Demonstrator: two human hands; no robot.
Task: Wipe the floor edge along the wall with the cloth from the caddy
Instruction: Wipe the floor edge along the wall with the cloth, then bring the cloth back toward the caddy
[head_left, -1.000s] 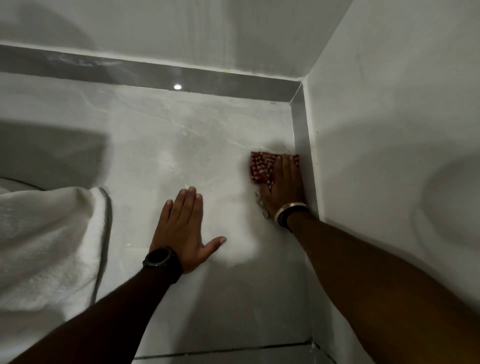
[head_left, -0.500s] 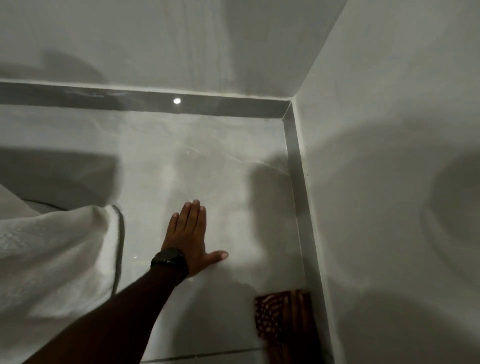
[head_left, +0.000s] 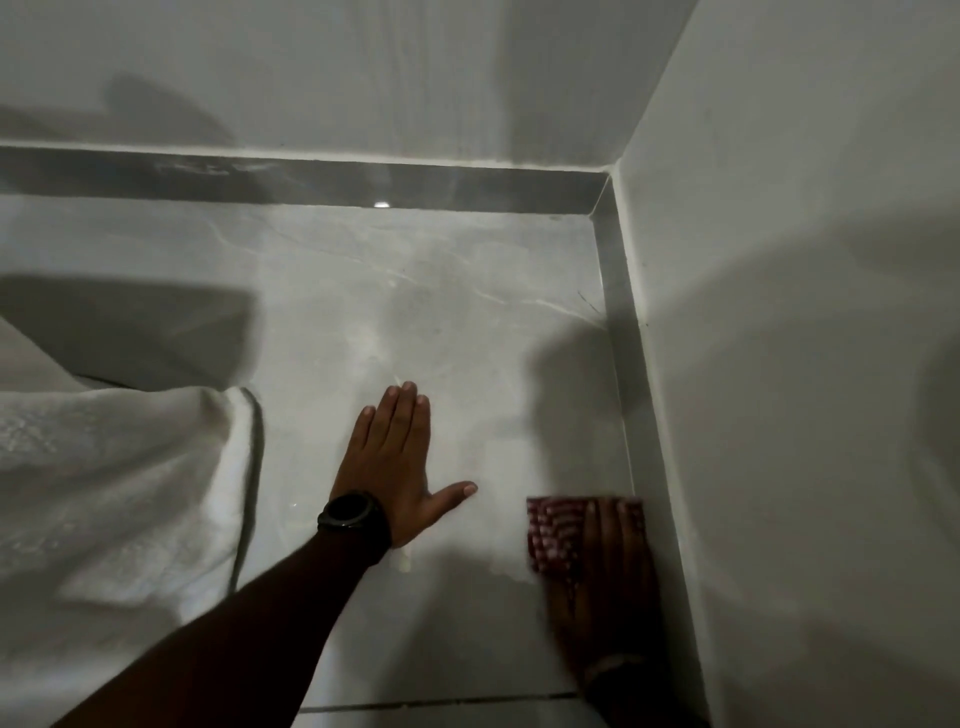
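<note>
- Cloth (head_left: 556, 535), red with a pale pattern, lies flat on the grey floor (head_left: 441, 322) in the head view, at the lower right, pinned under the right hand (head_left: 605, 577).
- That right hand presses down palm-flat with fingers stretched and close together; it pinches nothing, and its fingertips reach the cloth's far edge.
- Just to the right of this hand runs the dark baseboard strip (head_left: 631, 415), with the cloth's right edge touching or nearly touching it; the white wall (head_left: 779, 312) rises beyond.
- A pale band (head_left: 610, 670) circles the wrist behind the hand, dim in shadow.
- Well to the left of the cloth, the left hand (head_left: 395, 462) rests flat on the floor, fingers together and thumb spread out toward the cloth, holding nothing.
- A black watch (head_left: 350, 512) sits on that wrist.
- Farther left of both hands lies a bunched white towel (head_left: 119, 483).
</note>
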